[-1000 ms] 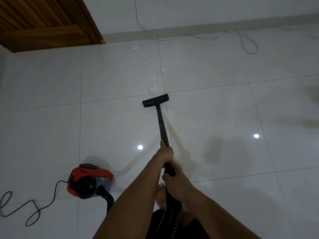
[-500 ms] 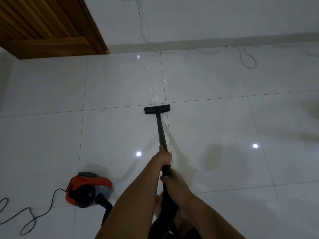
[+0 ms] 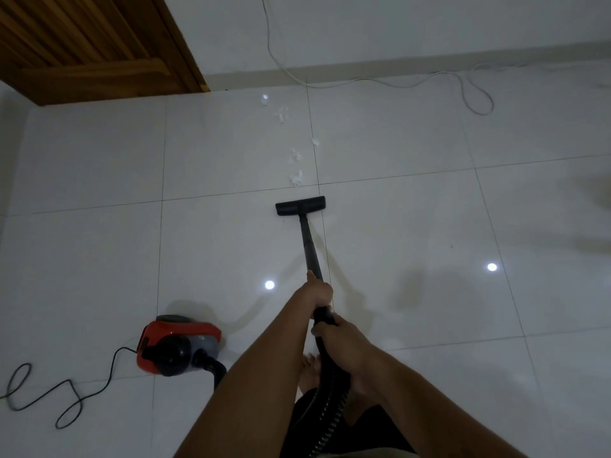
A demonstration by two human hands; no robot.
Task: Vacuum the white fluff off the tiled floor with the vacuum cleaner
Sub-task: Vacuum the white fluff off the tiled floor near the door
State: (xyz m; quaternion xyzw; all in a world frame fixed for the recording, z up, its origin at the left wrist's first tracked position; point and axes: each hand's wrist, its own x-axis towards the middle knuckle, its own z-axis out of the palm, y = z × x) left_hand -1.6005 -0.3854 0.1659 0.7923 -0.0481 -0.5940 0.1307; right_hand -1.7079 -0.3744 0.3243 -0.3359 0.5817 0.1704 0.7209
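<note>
Both hands are clenched: your left hand wraps the black wand, your right hand grips the ribbed hose just behind it. The flat floor head rests on the tiled floor, just short of the nearest white fluff, small ragged tufts trailing toward the wall. The red canister sits at your left.

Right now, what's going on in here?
A person is vacuuming the tiled floor. The left hand grips the black wand and the right hand holds the hose just behind it. The floor head sits just short of the nearest white fluff, which trails towards the wooden door. The red vacuum cleaner body rests to the person's left.
</note>
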